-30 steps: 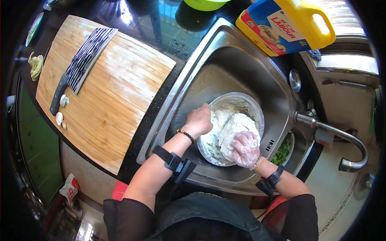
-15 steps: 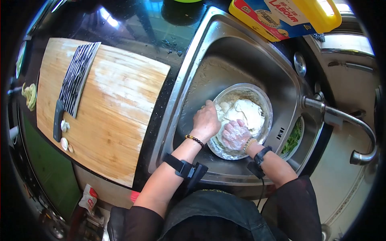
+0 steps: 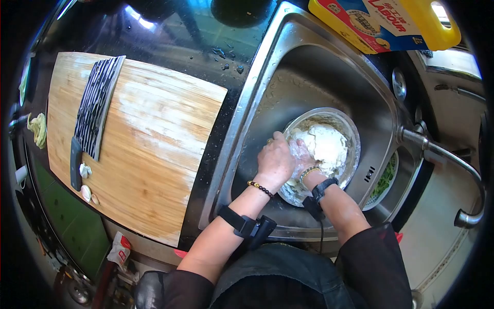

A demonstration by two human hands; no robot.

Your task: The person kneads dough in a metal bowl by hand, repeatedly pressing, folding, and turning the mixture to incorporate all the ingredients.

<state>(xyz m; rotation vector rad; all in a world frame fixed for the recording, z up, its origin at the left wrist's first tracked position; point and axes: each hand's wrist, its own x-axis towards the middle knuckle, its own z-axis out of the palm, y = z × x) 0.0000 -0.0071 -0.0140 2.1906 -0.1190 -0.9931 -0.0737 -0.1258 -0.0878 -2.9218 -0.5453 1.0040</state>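
A round metal bowl (image 3: 353,149) stands in the steel sink, dusted with flour inside. White dough (image 3: 329,147) lies in it, toward the right side. My left hand (image 3: 276,160) is at the bowl's left rim, its fingers curled over the edge and gripping it. Inside the bowl, left of the dough, is my right hand (image 3: 302,159), coated in flour. Its fingers are partly hidden behind my left hand, and whether they hold anything cannot be made out.
A floury cutting board (image 3: 154,154) with a cleaver (image 3: 98,103) and garlic cloves (image 3: 86,193) lies left. A yellow jug (image 3: 381,23) stands behind the sink (image 3: 239,121). The faucet (image 3: 447,157) and greens (image 3: 386,177) are right.
My right hand has moved left inside the bowl, off the front of the dough and close to my left hand. The whole view has shifted slightly.
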